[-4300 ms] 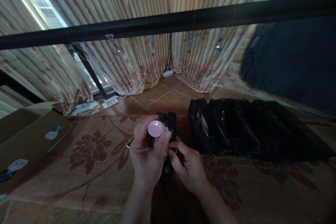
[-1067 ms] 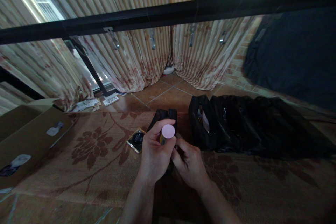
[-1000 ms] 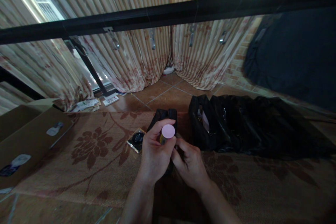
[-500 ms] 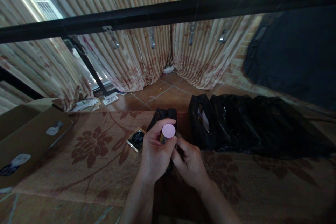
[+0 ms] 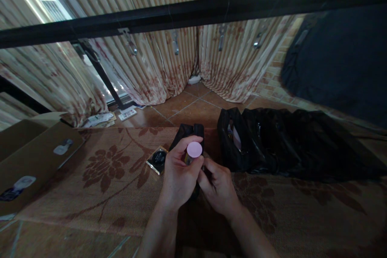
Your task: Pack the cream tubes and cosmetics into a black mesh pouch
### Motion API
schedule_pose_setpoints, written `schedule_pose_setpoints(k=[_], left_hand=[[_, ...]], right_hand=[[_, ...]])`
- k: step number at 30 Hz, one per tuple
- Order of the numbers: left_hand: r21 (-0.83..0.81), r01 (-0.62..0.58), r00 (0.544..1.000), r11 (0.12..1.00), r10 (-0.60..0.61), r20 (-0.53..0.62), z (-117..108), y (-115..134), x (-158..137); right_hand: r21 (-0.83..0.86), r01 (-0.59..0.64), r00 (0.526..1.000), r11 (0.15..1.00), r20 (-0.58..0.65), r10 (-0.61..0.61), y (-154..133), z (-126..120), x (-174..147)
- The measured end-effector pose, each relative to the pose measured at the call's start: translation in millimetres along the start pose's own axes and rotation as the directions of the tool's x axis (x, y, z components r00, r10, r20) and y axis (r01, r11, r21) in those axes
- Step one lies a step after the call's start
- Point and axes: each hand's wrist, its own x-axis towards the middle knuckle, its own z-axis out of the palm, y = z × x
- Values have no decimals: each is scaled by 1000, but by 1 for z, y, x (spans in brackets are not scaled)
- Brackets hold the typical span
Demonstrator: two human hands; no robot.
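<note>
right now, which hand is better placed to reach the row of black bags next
Probably the right hand: it is nearer the black bags, while the left hand holds the pink-topped item.

Since the earliest view, our left hand [image 5: 179, 177] has carried the pink disc [image 5: 194, 149] farther from the floral cloth's [image 5: 123, 199] left edge, uncovering the square black-and-gold packet [image 5: 157, 160].

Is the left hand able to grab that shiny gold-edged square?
Probably not: the left hand is gripping the pink-topped item, though the gold-edged square lies close beside that hand, nothing between them.
</note>
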Motion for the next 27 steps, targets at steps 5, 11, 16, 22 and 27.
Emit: schedule_pose_setpoints(k=[5, 11, 16, 22, 27], left_hand=[[2, -13, 1000, 1000, 13, 8, -1, -1, 0], [7, -15, 1000, 1000, 15, 9, -1, -2, 0], [15, -22, 1000, 1000, 22, 3, -1, -2, 0], [15, -8, 1000, 1000, 8, 1, 0, 0, 0], [6, -3, 1000, 1000, 3, 6, 0, 0, -1]], right_hand=[[1, 1, 1000, 1000, 6, -1, 1, 0, 0], [0, 6, 1000, 1000, 2, -6, 0, 0, 0], [-4, 15, 1000, 1000, -1, -15, -1, 0, 1], [-35, 11, 1000, 999, 1, -11, 0, -1, 0], [-24, 16, 1000, 1000, -3, -16, -1, 0, 0]])
